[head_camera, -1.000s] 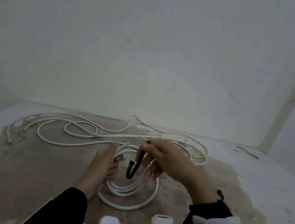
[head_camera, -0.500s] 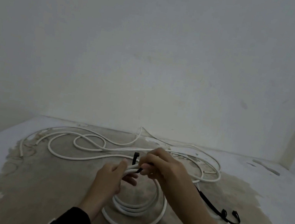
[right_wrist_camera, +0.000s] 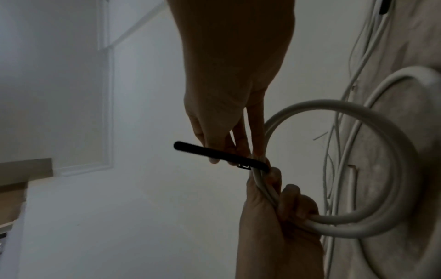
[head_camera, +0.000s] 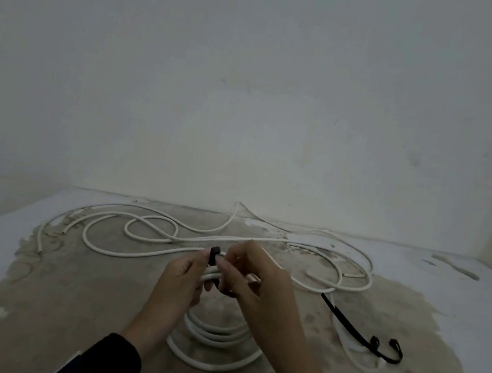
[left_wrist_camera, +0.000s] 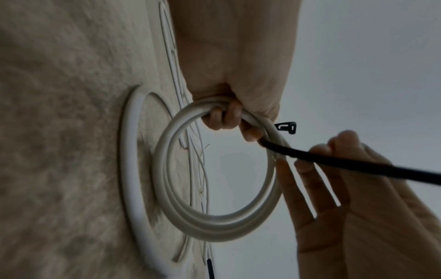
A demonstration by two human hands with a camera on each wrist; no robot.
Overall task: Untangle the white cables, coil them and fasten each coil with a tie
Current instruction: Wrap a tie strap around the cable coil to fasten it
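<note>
The head camera is looking forward and down over the stained grey bench (head_camera: 66,280) toward the plain wall. Each wrist camera is looking along its own hand from very close, tilted sideways. All three are sharing the coiled white cable (head_camera: 213,334) (left_wrist_camera: 214,222) (right_wrist_camera: 381,224).

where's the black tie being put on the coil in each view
Head: thin black plastic tie at centre, between both hands.
Left wrist: right of centre, slanting to the right edge.
Right wrist: centre, below the fingers.
Shared landmark: round coil of white cable it wraps.
</note>
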